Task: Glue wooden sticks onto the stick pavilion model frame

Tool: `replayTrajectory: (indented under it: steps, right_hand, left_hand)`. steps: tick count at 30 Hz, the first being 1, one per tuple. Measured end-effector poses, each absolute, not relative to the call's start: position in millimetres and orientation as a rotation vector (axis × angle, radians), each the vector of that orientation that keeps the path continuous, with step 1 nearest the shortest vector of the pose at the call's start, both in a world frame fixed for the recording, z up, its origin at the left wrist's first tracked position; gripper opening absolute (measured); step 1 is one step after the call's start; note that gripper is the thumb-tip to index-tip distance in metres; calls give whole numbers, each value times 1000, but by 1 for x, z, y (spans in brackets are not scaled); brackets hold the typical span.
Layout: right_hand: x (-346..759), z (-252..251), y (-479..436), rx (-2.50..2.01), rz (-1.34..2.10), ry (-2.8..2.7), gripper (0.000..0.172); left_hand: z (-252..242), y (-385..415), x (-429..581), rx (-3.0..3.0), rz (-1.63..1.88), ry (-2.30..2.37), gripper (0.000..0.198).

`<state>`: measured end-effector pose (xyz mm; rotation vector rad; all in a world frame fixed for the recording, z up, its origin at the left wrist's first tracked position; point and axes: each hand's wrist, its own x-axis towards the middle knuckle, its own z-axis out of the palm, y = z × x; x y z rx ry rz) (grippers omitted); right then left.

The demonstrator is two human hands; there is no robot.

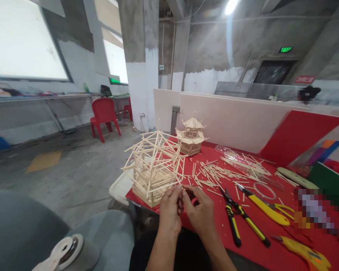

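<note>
In front of me, at the table's near left edge, stands a pavilion model [158,165] built from thin wooden sticks, with an open lattice roof. Just by its near right corner, my left hand [171,205] is closed, thumb and finger pinched. My right hand [200,209] is also pinched, its fingertips meeting those of the left. Whatever sits between the fingers is too small to make out. A pale stick runs from the model towards the fingertips, but I cannot tell whether it is held. Behind stands a smaller finished-looking pagoda model [192,135].
Loose wooden sticks [214,173] litter the red tabletop [214,210]. To the right lie black-and-yellow cutting pliers [237,214], a yellow utility knife [267,209], a tape ring [264,191] and a yellow glue gun [305,252]. A white board [228,116] borders the back.
</note>
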<state>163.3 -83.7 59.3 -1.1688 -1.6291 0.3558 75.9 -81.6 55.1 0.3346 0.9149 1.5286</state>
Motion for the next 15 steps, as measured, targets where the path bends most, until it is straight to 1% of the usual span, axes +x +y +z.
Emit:
replayTrajectory:
  steps: [5,7,9,11,12,13,15]
  right_hand:
    - [163,57,-81,-1141,348,-1653,16]
    - [164,57,-81,-1123,332,-1634,16]
    - [168,60,-83,-1111,311,-1596,15]
    - [171,64,-85,-1109,304,-1555,14]
    - [173,67,-87,-1113,305,-1538,14]
    - [174,69,-89,-1121,316,-1531,14]
    - [177,73,-93,-1130,338,-1533,15]
  left_hand:
    - [55,-80,74,422,1528,952,34]
    - [65,-85,73,579,1543,1070,34]
    - [80,-97,71,869,1586,1267,33]
    - [92,-120,67,1247,1601,1396,18]
    - [94,-136,65,1377,1602,1380,9]
    - [92,-152,63,1437,1602,1323,15]
    - [77,-189,57,1366,1762,1212,36]
